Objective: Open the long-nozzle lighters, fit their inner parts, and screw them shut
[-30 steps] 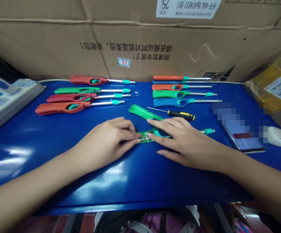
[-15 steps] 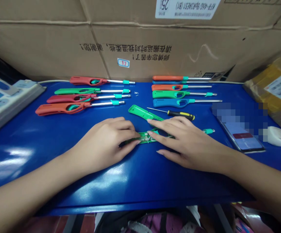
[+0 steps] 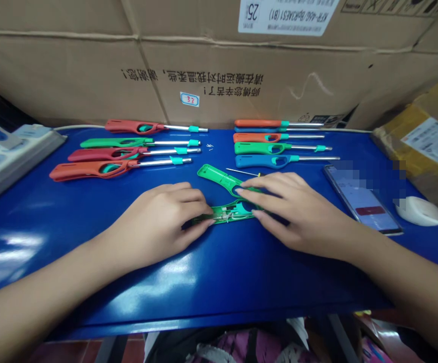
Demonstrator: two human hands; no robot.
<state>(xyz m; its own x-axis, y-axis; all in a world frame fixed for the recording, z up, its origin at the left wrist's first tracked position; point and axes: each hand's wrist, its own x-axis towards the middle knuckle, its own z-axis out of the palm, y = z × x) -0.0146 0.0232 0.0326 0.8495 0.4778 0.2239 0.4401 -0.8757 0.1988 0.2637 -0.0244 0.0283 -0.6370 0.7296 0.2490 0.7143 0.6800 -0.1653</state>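
Left hand [image 3: 154, 227], right hand [image 3: 298, 214] on open green lighter body [image 3: 237, 212]; green lighter cover [image 3: 216, 176] just beyond.

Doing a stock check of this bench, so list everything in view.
utility lighters: nine, red, orange, green and blue, in two groups at the back of the bench
green lighter casing: one, green, opened in two parts, centre
screwdriver: one, metal shaft showing, rest hidden by the right hand
smartphone: one, dark, screen lit, right
computer mouse: one, white, far right
power strip: one, white, left edge
parcel: one, yellow-brown, labelled, right corner
cardboard boxes: brown, behind the bench
bench top: one, blue
left hand: on the casing's lower part
right hand: on the casing
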